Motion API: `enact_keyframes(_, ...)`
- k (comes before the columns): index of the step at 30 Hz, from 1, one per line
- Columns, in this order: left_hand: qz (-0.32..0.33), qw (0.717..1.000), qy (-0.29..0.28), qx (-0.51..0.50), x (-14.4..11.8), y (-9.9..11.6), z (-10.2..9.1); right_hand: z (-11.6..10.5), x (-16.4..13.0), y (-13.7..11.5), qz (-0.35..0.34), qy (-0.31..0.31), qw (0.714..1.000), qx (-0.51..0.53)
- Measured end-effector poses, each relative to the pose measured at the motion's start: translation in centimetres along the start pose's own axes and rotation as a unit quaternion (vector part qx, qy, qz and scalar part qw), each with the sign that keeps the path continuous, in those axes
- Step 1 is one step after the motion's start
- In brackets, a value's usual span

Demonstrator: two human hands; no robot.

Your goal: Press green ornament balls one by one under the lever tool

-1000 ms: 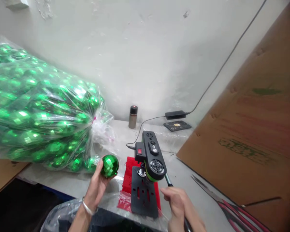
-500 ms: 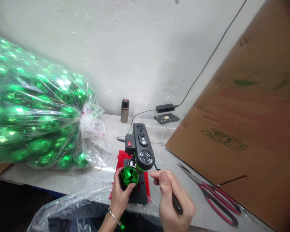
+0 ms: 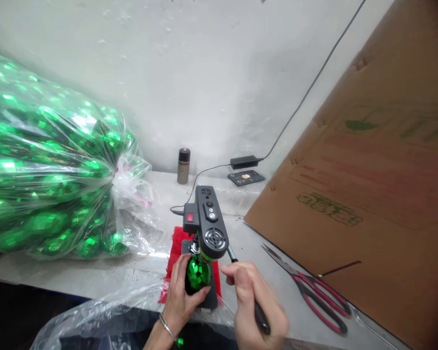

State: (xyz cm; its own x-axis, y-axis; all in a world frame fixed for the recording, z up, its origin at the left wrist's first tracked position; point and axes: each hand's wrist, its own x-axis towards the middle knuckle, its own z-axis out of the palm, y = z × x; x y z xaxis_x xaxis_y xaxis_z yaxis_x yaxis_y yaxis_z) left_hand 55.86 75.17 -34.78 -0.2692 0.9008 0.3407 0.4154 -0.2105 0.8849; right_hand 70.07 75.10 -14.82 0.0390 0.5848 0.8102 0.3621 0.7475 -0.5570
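My left hand (image 3: pixel 182 287) has its fingers and thumb wrapped round a shiny green faceted ball (image 3: pixel 198 273), like a disco-ball ornament. The ball sits beneath the head of a small black bench drill press (image 3: pixel 211 228), and the drill's bit end cannot be seen. On the right side of the machine, my right hand (image 3: pixel 259 306) grips the black lever handle (image 3: pixel 262 318), whose metal rod runs up to the head. A red cloth (image 3: pixel 175 253) lies under the machine's base.
A big clear bag of green balls (image 3: pixel 51 194) fills the left. Red-and-black scissors (image 3: pixel 310 291) lie at right beside a cardboard box (image 3: pixel 350 194). Behind stand a spray can (image 3: pixel 183 166), a power adapter (image 3: pixel 246 162) and a phone (image 3: pixel 246 178). An open plastic bag (image 3: pixel 91 311) hangs at the front edge.
My left hand has shifted the green ball slightly right and nearer me, further under the drill head, with the fingers regripped. My right hand stays on the lever. The view has turned slightly right.
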Motion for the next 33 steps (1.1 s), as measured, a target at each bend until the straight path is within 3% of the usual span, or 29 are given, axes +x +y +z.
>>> enact_keyframes(5,-0.001,0.999,-0.032,-0.008,0.0,0.1,-0.8,0.3,-0.1,-0.2,0.005,0.018,1.000,0.010)
enact_keyframes(13,-0.060,0.993,-0.090,-0.055,2.5,2.5,-0.3,0.3,-0.1,0.0,-0.004,0.017,1.000,0.010)
enact_keyframes(22,-0.091,0.992,-0.085,-0.032,2.4,2.7,-0.2,0.8,-1.6,1.2,-0.020,0.044,0.999,-0.015)
enact_keyframes(33,-0.080,0.992,-0.091,-0.028,2.4,3.2,-0.3,1.2,-1.7,1.9,-0.065,0.062,0.995,-0.035)
